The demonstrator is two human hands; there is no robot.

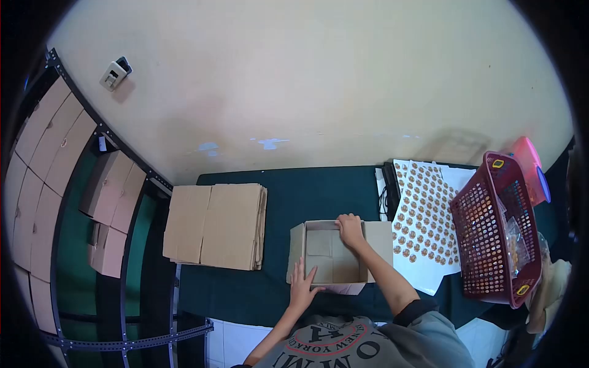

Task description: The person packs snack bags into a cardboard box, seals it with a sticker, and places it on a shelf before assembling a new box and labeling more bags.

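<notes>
An open cardboard box [348, 268] stands on the dark green cloth in front of me, its side flaps folded outward and nothing visible inside. My left hand [301, 287] lies with fingers spread against the near left corner of the box. At the far edge, my right hand [350, 230] has its fingers bent over the rim near the right corner, gripping the wall. Left of the box is a stack of flattened cardboard boxes [233, 226]. Sheets of round stickers [423, 211] lie to its right, partly beside the right flap.
A maroon plastic basket [489, 245] holding clear packets stands at the right table edge, with a pink container [526, 161] behind it. On the left, a metal shelf rack [116, 343] carries several closed boxes [46, 147]. The wall [319, 80] rises behind the table.
</notes>
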